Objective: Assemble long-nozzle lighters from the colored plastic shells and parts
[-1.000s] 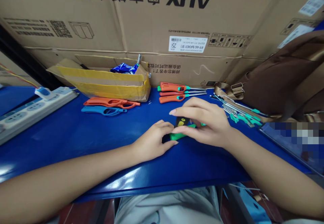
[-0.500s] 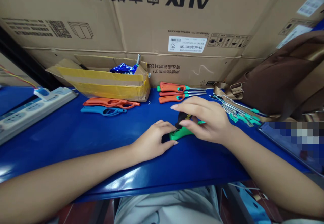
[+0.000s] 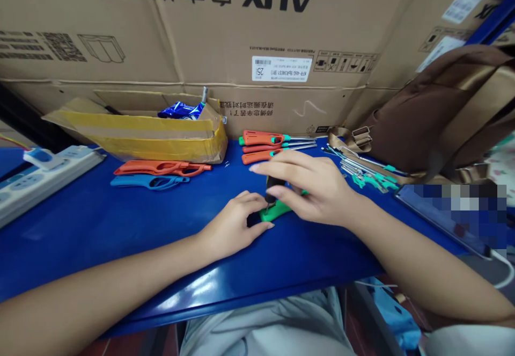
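A green lighter casing (image 3: 277, 211) lies on the blue table, partly hidden under my right hand (image 3: 322, 192). That hand grips a screwdriver (image 3: 274, 189) by its black handle, closed around it from above. The screwdriver's thin shaft points down onto the left end of the green casing. At that same end, my left hand (image 3: 229, 227) pinches the casing between thumb and fingers and rests on the table. Behind my hands lie orange gas lighters (image 3: 261, 139) with metal tubes and green parts.
An orange casing (image 3: 161, 168) and a blue casing (image 3: 148, 182) lie before a yellow-taped carton (image 3: 161, 141). A power strip (image 3: 44, 176) is at left. Metal tubes with green parts (image 3: 366, 171), a brown bag (image 3: 426, 114) and a blurred phone-like device (image 3: 438, 219) are at right.
The view has turned a little to the right, so everything sits further left. The screwdriver stands more upright at the casing's left end. Both hands keep their hold.
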The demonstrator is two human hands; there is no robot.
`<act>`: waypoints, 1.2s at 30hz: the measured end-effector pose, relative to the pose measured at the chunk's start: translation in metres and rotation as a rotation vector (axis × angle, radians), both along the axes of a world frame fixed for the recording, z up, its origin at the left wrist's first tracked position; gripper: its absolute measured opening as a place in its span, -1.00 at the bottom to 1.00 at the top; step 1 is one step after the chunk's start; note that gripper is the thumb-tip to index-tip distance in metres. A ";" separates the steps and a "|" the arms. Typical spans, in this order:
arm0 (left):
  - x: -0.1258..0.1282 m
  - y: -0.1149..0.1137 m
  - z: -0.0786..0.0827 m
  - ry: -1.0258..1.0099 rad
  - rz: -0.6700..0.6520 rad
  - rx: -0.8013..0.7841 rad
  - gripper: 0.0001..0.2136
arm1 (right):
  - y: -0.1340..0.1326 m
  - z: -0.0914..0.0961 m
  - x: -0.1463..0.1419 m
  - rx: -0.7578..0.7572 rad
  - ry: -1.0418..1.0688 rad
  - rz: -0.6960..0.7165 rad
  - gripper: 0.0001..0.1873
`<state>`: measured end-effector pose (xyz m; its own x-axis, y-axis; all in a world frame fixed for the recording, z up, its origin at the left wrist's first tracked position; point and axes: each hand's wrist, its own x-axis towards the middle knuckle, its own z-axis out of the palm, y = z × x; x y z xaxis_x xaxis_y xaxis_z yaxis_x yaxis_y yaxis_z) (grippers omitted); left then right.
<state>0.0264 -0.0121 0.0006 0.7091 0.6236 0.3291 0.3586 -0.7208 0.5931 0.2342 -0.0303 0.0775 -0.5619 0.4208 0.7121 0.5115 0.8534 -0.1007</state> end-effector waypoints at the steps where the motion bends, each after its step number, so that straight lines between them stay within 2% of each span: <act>1: 0.000 0.000 0.000 0.001 -0.003 -0.012 -0.78 | 0.000 0.002 0.001 -0.048 -0.016 0.021 -0.67; 4: 0.000 0.000 0.000 0.008 0.004 -0.030 -0.77 | 0.000 0.008 0.002 -0.221 0.033 0.175 -0.58; 7: 0.000 0.001 0.000 0.005 0.011 -0.032 -0.79 | 0.001 0.009 0.001 -0.272 0.098 0.237 -0.65; 11: 0.001 0.001 -0.002 0.002 0.025 -0.061 -0.85 | 0.000 0.008 -0.002 -0.230 0.106 0.216 -0.72; 17: 0.001 0.002 -0.004 0.022 0.049 -0.077 -0.84 | -0.004 0.003 -0.009 -0.188 0.081 0.082 -0.76; 22: 0.000 0.001 0.001 -0.010 0.022 -0.052 -0.77 | 0.003 0.000 -0.007 -0.247 0.169 0.011 -0.74; 25: -0.002 0.001 0.004 0.017 0.037 -0.059 -0.68 | 0.011 0.006 0.008 -0.331 0.434 -0.008 -0.78; 27: -0.005 0.003 0.006 0.040 0.053 -0.083 -0.54 | 0.018 0.010 0.024 -0.369 0.625 -0.041 -0.78; 30: -0.009 0.005 0.008 0.066 0.059 -0.098 -0.43 | 0.034 0.004 0.054 -0.399 0.779 -0.106 -0.66; 33: -0.009 0.005 0.010 0.079 0.054 -0.027 -0.45 | 0.049 -0.010 0.084 -0.450 0.841 -0.228 -0.59; 36: -0.007 0.004 0.011 0.117 0.054 0.021 -0.47 | 0.054 -0.017 0.107 -0.573 0.679 -0.446 -0.76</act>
